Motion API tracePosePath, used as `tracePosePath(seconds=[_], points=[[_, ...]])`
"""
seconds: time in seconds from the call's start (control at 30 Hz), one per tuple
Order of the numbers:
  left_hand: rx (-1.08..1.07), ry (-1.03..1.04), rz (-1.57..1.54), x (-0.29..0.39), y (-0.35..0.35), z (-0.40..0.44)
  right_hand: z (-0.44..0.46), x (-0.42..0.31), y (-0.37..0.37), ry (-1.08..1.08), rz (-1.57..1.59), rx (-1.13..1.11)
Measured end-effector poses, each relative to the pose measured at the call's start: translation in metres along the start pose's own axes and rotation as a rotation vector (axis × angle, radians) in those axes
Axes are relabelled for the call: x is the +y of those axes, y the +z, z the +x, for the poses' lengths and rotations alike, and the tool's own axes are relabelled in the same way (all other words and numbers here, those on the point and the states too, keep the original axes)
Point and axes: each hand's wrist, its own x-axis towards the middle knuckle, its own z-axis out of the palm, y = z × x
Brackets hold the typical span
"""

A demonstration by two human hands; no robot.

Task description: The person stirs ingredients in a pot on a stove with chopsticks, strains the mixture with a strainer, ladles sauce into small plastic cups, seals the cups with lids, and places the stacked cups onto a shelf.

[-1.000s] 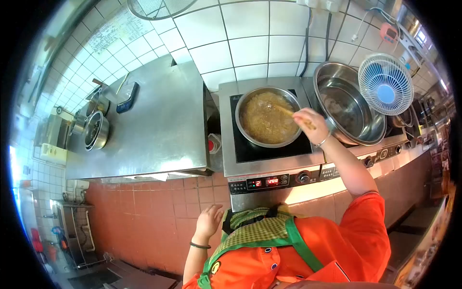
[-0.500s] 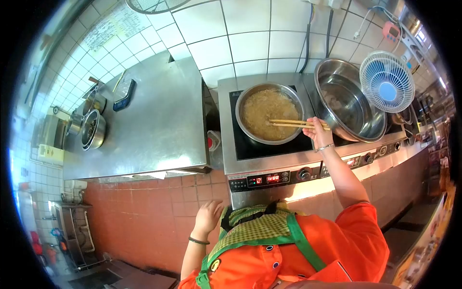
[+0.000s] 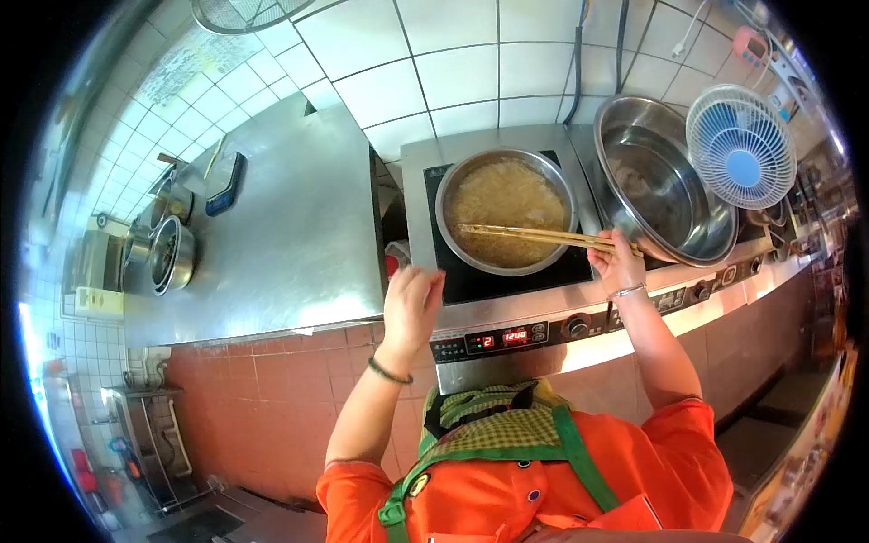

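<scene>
My right hand (image 3: 618, 262) is closed round a pair of long wooden chopsticks (image 3: 543, 237) near their back ends. Their tips reach leftward into a steel bowl (image 3: 441, 204) of yellowish, lumpy liquid (image 3: 507, 195). This bowl sits on the black glass of an induction cooker (image 3: 453, 288). My left hand (image 3: 414, 303) is raised in front of the cooker's left corner, its fingers loosely bent and thumb apart, with nothing visible in it.
A large steel basin (image 3: 625, 217) stands tilted right of the bowl, with a blue-and-white fan (image 3: 742, 149) beyond it. Along the left runs a steel table (image 3: 290, 244) bearing a dark scale-like device (image 3: 226, 185) and several metal pots (image 3: 186, 258). A mesh strainer (image 3: 249, 11) hangs above.
My left hand has risen from my waist toward the cooker's front left. The chopstick tips have shifted left across the bowl, and my right hand has moved slightly down and right.
</scene>
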Motion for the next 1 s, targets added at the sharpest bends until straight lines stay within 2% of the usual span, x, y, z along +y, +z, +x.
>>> tracePosePath(seconds=[0.07, 0.23, 0.47, 0.53, 0.87, 1.0], points=[[-0.002, 0.015, 0.019, -0.002, 0.015, 0.029, -0.001, -0.005, -0.004, -0.018, -0.012, 0.010], [-0.065, 0.247, 0.111, -0.010, 0.052, 0.072, -0.008, -0.019, -0.003, -0.023, 0.015, 0.014], [-0.141, 0.296, 0.180, -0.014, 0.051, 0.090, -0.009, -0.028, -0.006, 0.018, 0.049, 0.057], [-0.111, 0.367, 0.174, -0.015, 0.051, 0.092, -0.008, -0.029, -0.006, 0.026, 0.055, 0.054], [-0.121, 0.366, 0.123, -0.027, 0.049, 0.098, -0.002, -0.028, -0.009, 0.035, 0.075, 0.066], [-0.061, 0.264, 0.083, -0.023, 0.045, 0.099, -0.007, -0.034, -0.007, -0.031, 0.035, 0.063]])
